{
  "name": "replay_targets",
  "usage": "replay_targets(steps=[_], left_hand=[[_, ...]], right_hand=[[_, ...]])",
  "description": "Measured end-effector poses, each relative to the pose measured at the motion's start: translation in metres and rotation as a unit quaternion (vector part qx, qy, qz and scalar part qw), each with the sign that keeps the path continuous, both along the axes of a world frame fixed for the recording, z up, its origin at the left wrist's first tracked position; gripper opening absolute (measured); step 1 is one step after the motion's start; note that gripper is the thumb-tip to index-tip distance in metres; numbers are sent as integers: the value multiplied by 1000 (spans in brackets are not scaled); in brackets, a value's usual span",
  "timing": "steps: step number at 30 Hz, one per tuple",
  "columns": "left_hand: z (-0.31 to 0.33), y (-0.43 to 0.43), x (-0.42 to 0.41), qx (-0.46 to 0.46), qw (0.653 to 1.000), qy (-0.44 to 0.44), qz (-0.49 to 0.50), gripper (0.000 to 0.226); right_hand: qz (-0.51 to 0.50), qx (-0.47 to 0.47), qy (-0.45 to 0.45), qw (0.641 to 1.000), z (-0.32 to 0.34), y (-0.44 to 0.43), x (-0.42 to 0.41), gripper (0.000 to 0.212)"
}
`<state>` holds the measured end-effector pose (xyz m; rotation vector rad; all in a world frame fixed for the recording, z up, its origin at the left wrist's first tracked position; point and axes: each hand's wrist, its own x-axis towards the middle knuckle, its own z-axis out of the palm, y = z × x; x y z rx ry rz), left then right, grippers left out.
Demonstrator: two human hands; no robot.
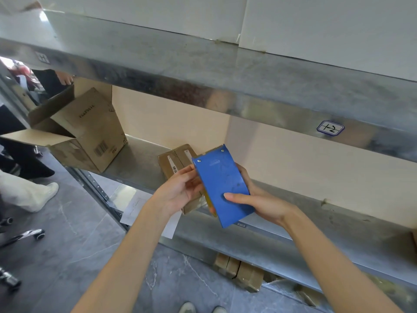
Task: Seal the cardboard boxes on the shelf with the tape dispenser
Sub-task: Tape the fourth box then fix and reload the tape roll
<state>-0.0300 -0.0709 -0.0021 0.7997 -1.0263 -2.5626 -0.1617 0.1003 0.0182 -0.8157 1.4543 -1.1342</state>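
- Holding the blue tape dispenser (222,184) in front of the middle shelf (140,159), the right hand (259,204) grips it from the right side, thumb (237,197) laid flat across its face and the other fingers wrapped behind
- The left hand (178,190) meets it from the other side, its fingers (191,175) curled round the dispenser's left edge; whether they also pinch a loose tape end is hidden
- The dispenser's long axis runs from near right to far left, with the toothed blade (216,149) at the far end, pointing into the shelf
- The small cardboard box (174,159) lies on the shelf just beyond and under both hands, partly covered by them; its long axis lies close to the dispenser's, and the left hand is the nearer one
- My judgement: the blade end needs to drop forward onto the box top, so the move is short and mostly downward
- A large open cardboard box (90,132) sits tilted at the shelf's left end, flaps spread, well apart from the hands
- The shelving is bare grey metal, with a handwritten label (330,128) on the upper shelf edge (203,71)
- Taped boxes (239,272) rest on the tier below, and paper sheets (133,206) hang at the shelf front
- Grey tiled floor (79,245), a chair base (24,236) and another person's legs (29,193) to the left
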Motion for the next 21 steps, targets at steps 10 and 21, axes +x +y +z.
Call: replay_targets(steps=[10, 21], left_hand=[[1, -1, -6, -11, 999, 16, -36, 38], [-8, -23, -18, -204, 956, -108, -179, 23]], right_hand=[[-47, -34, -9, 998, -12, 5, 3, 78], [11, -35, 95, 995, -9, 21, -6, 79]])
